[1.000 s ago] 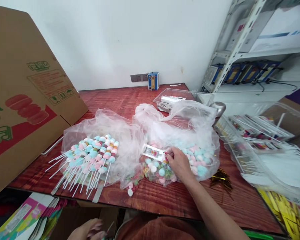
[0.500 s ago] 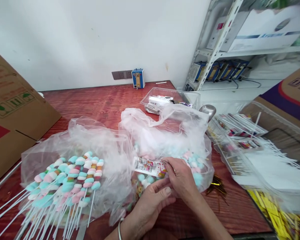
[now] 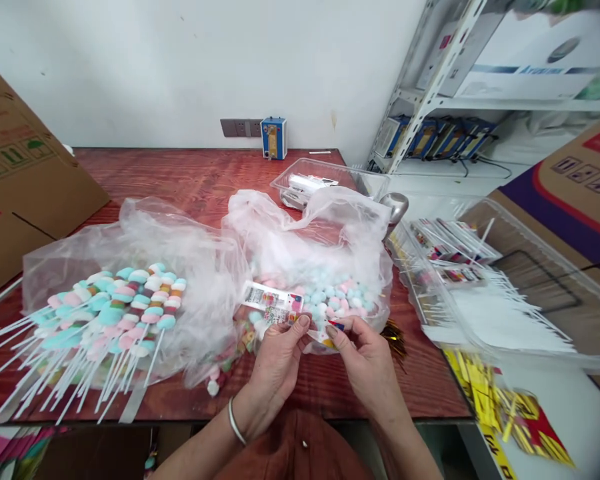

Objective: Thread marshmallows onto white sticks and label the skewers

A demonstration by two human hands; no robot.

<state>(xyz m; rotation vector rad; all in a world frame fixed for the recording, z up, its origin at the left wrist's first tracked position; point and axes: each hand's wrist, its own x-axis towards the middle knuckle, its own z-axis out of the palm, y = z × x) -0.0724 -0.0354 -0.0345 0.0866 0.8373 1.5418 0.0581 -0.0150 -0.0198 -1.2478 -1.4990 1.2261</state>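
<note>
My left hand (image 3: pixel 277 360) is closed, its thumb pinching a small printed plastic bag (image 3: pixel 325 339) near the middle of the table. The fingers of my right hand (image 3: pixel 367 360) pinch the other end of that bag, by a red and blue corner. A white printed packet (image 3: pixel 273 298) shows just beyond my left fingers; whether it is a separate bag, I cannot tell. Behind the hands, a large clear bag (image 3: pixel 305 233) lies open with small pink, blue and white marshmallows (image 3: pixel 340 297). To the left, marshmallow skewers (image 3: pixel 125 307) on white sticks are piled on another clear bag (image 3: pixel 205 267).
A clear tray (image 3: pixel 330 167) and a metal scoop (image 3: pixel 395 207) stand behind. On the right, a clear bin (image 3: pixel 425 313) holds white sticks (image 3: pixel 500 307) and printed packets. Yellow twist ties (image 3: pixel 473 383) lie below it. Cardboard boxes (image 3: pixel 35 173) flank the table (image 3: pixel 180 177).
The view has tilted down and shifted. My right hand has moved away from the white printed packet's end, and both hands now pinch a bag between them.
</note>
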